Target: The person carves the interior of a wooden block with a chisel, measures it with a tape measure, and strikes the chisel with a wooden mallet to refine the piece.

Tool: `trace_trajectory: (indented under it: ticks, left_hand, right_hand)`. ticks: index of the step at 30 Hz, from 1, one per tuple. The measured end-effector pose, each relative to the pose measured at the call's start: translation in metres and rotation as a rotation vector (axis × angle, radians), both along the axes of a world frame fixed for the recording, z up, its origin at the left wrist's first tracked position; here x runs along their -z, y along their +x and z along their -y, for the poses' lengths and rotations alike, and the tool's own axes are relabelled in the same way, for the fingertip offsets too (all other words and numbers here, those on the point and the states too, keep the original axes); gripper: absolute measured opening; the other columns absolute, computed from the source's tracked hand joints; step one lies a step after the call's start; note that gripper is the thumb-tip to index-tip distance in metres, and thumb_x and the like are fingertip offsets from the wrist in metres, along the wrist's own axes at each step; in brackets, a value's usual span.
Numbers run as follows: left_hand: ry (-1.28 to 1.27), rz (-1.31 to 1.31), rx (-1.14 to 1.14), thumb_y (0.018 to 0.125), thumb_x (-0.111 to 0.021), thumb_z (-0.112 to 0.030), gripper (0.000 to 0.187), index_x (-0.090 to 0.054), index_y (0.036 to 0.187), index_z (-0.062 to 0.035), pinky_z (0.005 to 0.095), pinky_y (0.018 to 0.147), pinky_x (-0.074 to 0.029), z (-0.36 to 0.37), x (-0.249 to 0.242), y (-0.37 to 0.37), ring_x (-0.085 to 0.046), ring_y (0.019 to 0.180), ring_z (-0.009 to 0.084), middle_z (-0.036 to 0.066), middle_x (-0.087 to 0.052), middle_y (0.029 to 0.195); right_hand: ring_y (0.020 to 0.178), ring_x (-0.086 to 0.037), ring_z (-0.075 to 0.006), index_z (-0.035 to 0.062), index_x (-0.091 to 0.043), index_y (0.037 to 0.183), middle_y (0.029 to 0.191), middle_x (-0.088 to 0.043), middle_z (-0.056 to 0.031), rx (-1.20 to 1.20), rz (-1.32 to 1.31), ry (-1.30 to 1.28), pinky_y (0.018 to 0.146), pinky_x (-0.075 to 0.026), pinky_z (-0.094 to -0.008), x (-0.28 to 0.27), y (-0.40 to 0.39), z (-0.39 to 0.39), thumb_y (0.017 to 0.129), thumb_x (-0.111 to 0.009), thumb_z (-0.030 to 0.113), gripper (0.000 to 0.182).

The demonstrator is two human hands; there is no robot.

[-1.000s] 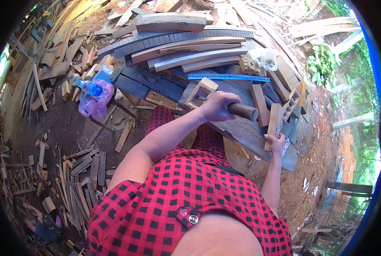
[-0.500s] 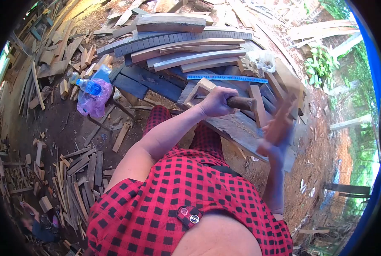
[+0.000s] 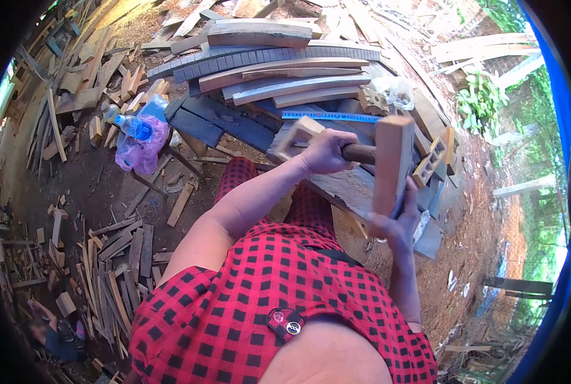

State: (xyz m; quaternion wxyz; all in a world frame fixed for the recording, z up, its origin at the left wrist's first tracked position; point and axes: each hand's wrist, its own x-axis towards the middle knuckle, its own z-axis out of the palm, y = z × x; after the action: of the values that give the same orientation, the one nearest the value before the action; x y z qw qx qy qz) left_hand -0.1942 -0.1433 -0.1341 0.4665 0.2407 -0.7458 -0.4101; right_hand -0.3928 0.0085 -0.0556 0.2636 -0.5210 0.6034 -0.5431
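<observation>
My left hand [image 3: 327, 152] is wrapped round a dark round wooden handle [image 3: 360, 153] above the workbench. Close by on its left is a pale wooden frame [image 3: 296, 137]. On the right, my right hand [image 3: 397, 221] grips the lower end of a thick wooden block [image 3: 391, 163], which is raised near the handle's right end. A blue measuring strip [image 3: 327, 116] lies on the bench behind both hands. Right of the block is a small piece with square openings [image 3: 430, 162].
Long curved boards [image 3: 285, 70] are stacked at the back of the bench [image 3: 343, 192]. A pink bag [image 3: 141, 150] and a blue-labelled bottle [image 3: 134, 128] are at the left. Scrap wood [image 3: 122, 262] covers the ground at lower left, where another person [image 3: 58, 336] is visible.
My right hand, blurred and seemingly lower on the right before, now holds a thick wooden block upright beside the handle. My left hand has hardly moved.
</observation>
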Motion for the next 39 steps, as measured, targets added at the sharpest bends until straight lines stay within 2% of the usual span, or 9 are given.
trace_trajectory:
  ticks: [3, 8, 11, 13, 17, 22, 25, 28, 39]
  left_hand:
    - [-0.031, 0.083, -0.016, 0.067, -0.077, -0.011, 0.023, -0.060, 0.080, -0.0051, 0.0347, 0.062, -0.048, 0.002, 0.005, 0.000, -0.060, 0.063, 0.0242, 0.013, -0.060, 0.070]
    - [0.008, -0.014, 0.030, 0.066, -0.077, -0.011, 0.023, -0.060, 0.079, -0.0056, 0.0339, 0.061, -0.047, 0.003, 0.006, 0.001, -0.058, 0.061, 0.0241, 0.012, -0.059, 0.068]
    - [-0.003, -0.024, 0.005, 0.066, -0.078, -0.011, 0.023, -0.059, 0.078, -0.0052, 0.0333, 0.061, -0.046, 0.001, 0.001, 0.001, -0.056, 0.061, 0.0216, 0.012, -0.058, 0.068]
    - [0.000, 0.004, -0.009, 0.066, -0.078, -0.010, 0.023, -0.058, 0.078, -0.0048, 0.0331, 0.061, -0.046, 0.002, 0.001, 0.000, -0.055, 0.061, 0.0203, 0.011, -0.058, 0.067]
    - [-0.006, 0.026, 0.003, 0.066, -0.079, -0.010, 0.024, -0.057, 0.076, -0.0043, 0.0326, 0.060, -0.045, 0.001, 0.005, 0.003, -0.052, 0.060, 0.0175, 0.011, -0.057, 0.066]
    - [-0.018, -0.015, 0.031, 0.064, -0.076, -0.003, 0.024, -0.060, 0.081, -0.0040, 0.0294, 0.060, -0.045, 0.003, 0.007, 0.004, -0.053, 0.063, 0.0129, 0.006, -0.057, 0.069]
    - [-0.025, 0.007, -0.005, 0.065, -0.078, -0.007, 0.024, -0.059, 0.079, -0.0042, 0.0314, 0.060, -0.046, 0.001, 0.006, 0.002, -0.053, 0.061, 0.0169, 0.009, -0.057, 0.067]
    - [-0.022, 0.013, -0.020, 0.065, -0.079, -0.011, 0.026, -0.057, 0.077, -0.0046, 0.0335, 0.061, -0.046, 0.002, 0.007, 0.001, -0.052, 0.060, 0.0202, 0.011, -0.057, 0.067]
    - [0.235, -0.228, -0.002, 0.073, -0.082, -0.010, 0.023, -0.060, 0.078, -0.0053, 0.0239, 0.058, -0.043, 0.024, -0.014, 0.035, -0.050, 0.066, 0.0036, -0.005, -0.057, 0.070]
  right_hand:
    - [0.102, -0.057, -0.0210, 0.0008, -0.043, 0.133, 0.114, -0.055, -0.0129, -0.155, -0.152, 0.079, 0.088, -0.047, -0.0336, -0.002, -0.008, 0.005, 0.052, -0.080, 0.027, 0.093]
    - [0.099, -0.058, -0.0293, -0.0106, -0.042, 0.128, 0.112, -0.055, -0.0225, -0.014, 0.260, -0.421, 0.085, -0.049, -0.0408, -0.066, -0.020, -0.006, 0.064, -0.068, 0.031, 0.081]
    - [0.093, -0.055, -0.0266, -0.0087, -0.045, 0.123, 0.105, -0.055, -0.0162, -0.007, 0.436, -0.631, 0.087, -0.046, -0.0372, -0.039, 0.000, 0.009, 0.062, -0.071, 0.031, 0.077]
    - [0.104, -0.053, -0.0235, -0.0028, -0.049, 0.124, 0.113, -0.054, -0.0114, -0.037, -0.149, 0.018, 0.093, -0.043, -0.0369, 0.007, -0.012, 0.004, 0.056, -0.077, 0.028, 0.080]
    - [0.103, -0.057, -0.0211, 0.0016, -0.049, 0.127, 0.115, -0.056, -0.0092, -0.143, -0.052, 0.063, 0.089, -0.046, -0.0331, 0.005, -0.005, 0.006, 0.050, -0.080, 0.025, 0.086]
    - [0.102, -0.057, -0.0304, -0.0075, -0.041, 0.129, 0.114, -0.055, -0.0247, -0.047, 0.320, -0.377, 0.085, -0.050, -0.0425, -0.048, -0.038, -0.008, 0.066, -0.069, 0.029, 0.078]
    - [0.092, -0.056, -0.0286, -0.0064, -0.040, 0.129, 0.110, -0.056, -0.0200, 0.034, 0.546, -0.592, 0.084, -0.047, -0.0384, -0.037, 0.001, 0.005, 0.066, -0.070, 0.029, 0.078]
    - [0.094, -0.057, -0.0217, -0.0011, -0.042, 0.130, 0.108, -0.055, -0.0117, -0.118, -0.045, -0.002, 0.082, -0.049, -0.0347, 0.033, -0.003, -0.002, 0.064, -0.075, 0.026, 0.078]
    - [0.075, -0.064, -0.0186, -0.0015, -0.047, 0.124, 0.099, -0.059, -0.0114, 0.082, 0.480, 0.213, 0.066, -0.053, -0.0296, 0.078, -0.031, -0.013, 0.067, -0.073, 0.020, 0.066]
